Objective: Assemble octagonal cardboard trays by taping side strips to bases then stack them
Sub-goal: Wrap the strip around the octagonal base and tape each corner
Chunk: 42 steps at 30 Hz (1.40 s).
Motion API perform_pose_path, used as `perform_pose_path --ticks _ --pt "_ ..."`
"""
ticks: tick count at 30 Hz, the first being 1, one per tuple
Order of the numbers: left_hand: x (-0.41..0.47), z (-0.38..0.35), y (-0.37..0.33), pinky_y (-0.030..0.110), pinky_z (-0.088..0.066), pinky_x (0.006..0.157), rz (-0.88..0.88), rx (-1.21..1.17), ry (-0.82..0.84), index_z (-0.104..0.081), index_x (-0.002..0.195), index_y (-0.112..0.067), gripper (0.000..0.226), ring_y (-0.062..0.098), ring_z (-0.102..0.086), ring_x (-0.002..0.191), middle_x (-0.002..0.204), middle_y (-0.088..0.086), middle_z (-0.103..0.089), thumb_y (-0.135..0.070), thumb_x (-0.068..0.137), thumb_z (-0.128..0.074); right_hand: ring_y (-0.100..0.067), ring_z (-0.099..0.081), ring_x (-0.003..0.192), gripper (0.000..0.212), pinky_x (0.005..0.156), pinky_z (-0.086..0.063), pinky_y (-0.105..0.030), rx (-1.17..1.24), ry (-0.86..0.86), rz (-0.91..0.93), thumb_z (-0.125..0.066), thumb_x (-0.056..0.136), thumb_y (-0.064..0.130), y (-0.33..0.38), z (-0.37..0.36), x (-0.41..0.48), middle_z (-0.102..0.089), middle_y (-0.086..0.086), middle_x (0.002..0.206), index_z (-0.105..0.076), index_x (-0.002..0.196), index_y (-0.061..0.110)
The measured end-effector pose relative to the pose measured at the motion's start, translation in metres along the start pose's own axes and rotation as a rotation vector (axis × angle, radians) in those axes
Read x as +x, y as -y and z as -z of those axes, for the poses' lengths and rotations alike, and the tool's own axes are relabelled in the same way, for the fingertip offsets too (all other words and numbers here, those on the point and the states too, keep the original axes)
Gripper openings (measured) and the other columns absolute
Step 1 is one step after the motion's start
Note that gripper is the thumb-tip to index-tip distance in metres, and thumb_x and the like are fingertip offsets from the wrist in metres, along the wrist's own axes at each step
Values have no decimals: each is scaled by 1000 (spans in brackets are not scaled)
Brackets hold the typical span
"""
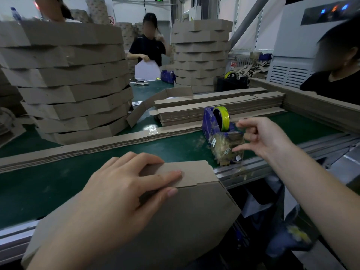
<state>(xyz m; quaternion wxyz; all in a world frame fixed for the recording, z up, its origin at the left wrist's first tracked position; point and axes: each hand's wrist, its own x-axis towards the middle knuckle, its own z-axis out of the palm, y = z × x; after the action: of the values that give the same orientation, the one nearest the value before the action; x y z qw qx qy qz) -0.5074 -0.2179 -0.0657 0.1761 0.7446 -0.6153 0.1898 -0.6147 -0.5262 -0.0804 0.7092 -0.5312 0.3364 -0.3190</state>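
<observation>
Tray in progress: the brown octagonal base (pixel 175 221) is lying at the near edge of the green belt (pixel 48 184), partly overhanging the metal rail (pixel 243 168). A side strip (pixel 194 172) is standing along its far edge.

Left hand (pixel 120 191): lying flat on the join, fingers nearly straight. The forefinger is pressing on the strip and the thumb is resting on the base just below it; it is gripping nothing.

Right hand (pixel 261 137): hovering at the front of the blue tape dispenser (pixel 209 123), thumb and forefinger spread apart, the other fingers loosely curled. Whether any clear tape is touching the fingertips, I cannot tell.

The dispenser is sitting on the belt near the rail, carrying a yellow-green tape roll (pixel 224 115), its front caked with tape scraps.

Beyond it, a long run of flat strips (pixel 78 151) is lying across the belt, and a pile of flat strips (pixel 214 108) is sitting behind the dispenser.

Far left, a tall stack of finished trays (pixel 74 84) is standing on the belt; a second stack (pixel 200 55) is standing farther back.

Between the stacks a person in a black shirt (pixel 148 47) is holding a white octagonal sheet (pixel 146 71). Another person (pixel 335 82) is standing at the right edge.
</observation>
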Motion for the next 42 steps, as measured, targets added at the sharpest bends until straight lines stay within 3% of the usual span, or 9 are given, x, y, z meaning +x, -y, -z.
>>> perform_pose_path --ticks 5,8,13,16,19,23,29,34,42 --pt "1 0 1 32 -50 64 0 -3 3 -70 113 -45 34 15 -62 86 104 -12 -64 -51 91 -43 -7 -46 39 14 85 -56 -49 -95 -80 160 -62 88 3 -32 4 -14 -47 6 40 -66 75 1" --pt "1 -1 1 34 -52 63 1 -6 -5 -70 112 -44 34 15 -62 85 104 -12 -64 -51 91 -44 -21 -68 70 17 82 -57 -48 -520 -205 241 -68 86 12 -43 8 -14 -69 0 66 -73 70 16" --pt "0 0 3 37 -53 66 17 -30 -4 -71 110 -42 34 16 -63 88 105 -12 -65 -51 90 -45 -33 -64 74 21 69 -55 -45 -1116 -305 276 -62 88 22 -48 12 -26 -71 -11 75 -76 76 12" --pt "1 0 3 32 -50 68 30 -25 -5 -72 106 -40 34 15 -63 89 105 -14 -65 -52 90 -44 -16 -64 75 13 70 -56 -39 -734 -254 457 -67 89 22 -42 0 -53 -71 3 76 -75 79 21" --pt "4 0 5 33 -51 71 32 -34 -6 -71 100 -37 33 14 -63 91 105 -16 -65 -52 90 -44 -4 -51 47 11 48 -47 -23 -293 -94 599 -71 85 21 -39 -25 -104 -65 8 58 -76 76 25" --pt "5 0 6 35 -52 71 35 -41 -3 -72 97 -33 34 16 -64 92 104 -15 -66 -51 90 -43 -4 -37 31 25 36 -29 -26 -74 230 494 -69 72 42 -61 -62 -167 -45 9 38 -76 81 20" --pt "3 4 9 43 -53 78 20 -79 49 -72 105 -31 35 17 -61 100 112 -13 -64 -46 90 -44 -5 -28 26 24 41 -23 -27 86 221 167 -83 62 36 -83 -95 -170 -35 9 35 -77 73 16" --pt "0 5 8 44 -51 81 6 -103 80 -70 111 -31 36 16 -60 105 117 -12 -63 -44 90 -43 -7 -25 28 35 36 -24 -22 117 144 119 -68 56 47 -79 -99 -169 -31 6 36 -76 65 14" --pt "-1 9 4 44 -51 77 28 -162 80 -60 96 -30 24 15 -59 103 114 -15 -62 -47 87 -45 -8 -22 29 26 35 -24 -20 78 144 31 -71 79 26 -77 -93 -167 -26 5 34 -74 56 13"
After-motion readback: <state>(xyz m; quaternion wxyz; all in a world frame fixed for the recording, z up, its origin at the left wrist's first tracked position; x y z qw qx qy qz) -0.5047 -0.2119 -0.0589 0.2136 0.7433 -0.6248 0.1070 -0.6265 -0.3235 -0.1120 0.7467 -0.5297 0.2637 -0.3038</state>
